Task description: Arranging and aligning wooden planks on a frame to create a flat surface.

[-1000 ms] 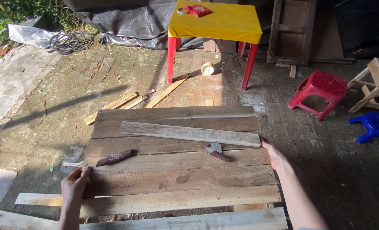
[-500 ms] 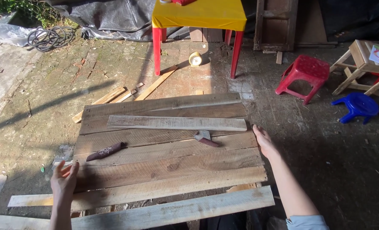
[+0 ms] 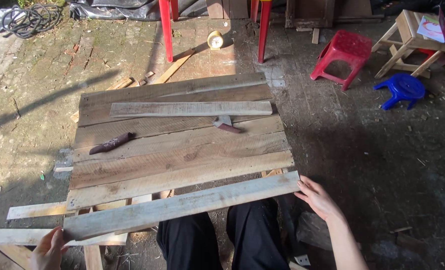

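A long pale wooden plank (image 3: 182, 205) lies across the near edge of a panel of weathered boards (image 3: 177, 150). My left hand (image 3: 50, 250) holds the plank's left end and my right hand (image 3: 320, 200) grips its right end. A loose thin slat (image 3: 192, 108) lies on top of the panel near the far side. A small hammer (image 3: 226, 123) rests on the boards just below the slat. A dark tool handle (image 3: 111, 143) lies on the left part of the panel. My legs in black trousers (image 3: 232, 235) show under the plank.
A red plastic stool (image 3: 343, 52) and a blue stool (image 3: 401, 89) stand to the right. Wooden stools (image 3: 412, 35) are at far right. Red table legs (image 3: 166, 27) rise behind the panel, with a tape roll (image 3: 215, 40) between them. Loose wood strips (image 3: 37, 210) lie at the left; coiled cable (image 3: 30, 17) far left.
Both hands have come back toward me from the panel's sides to the nearest plank's ends. The plank sits apart from the other boards, and the view has tilted down.
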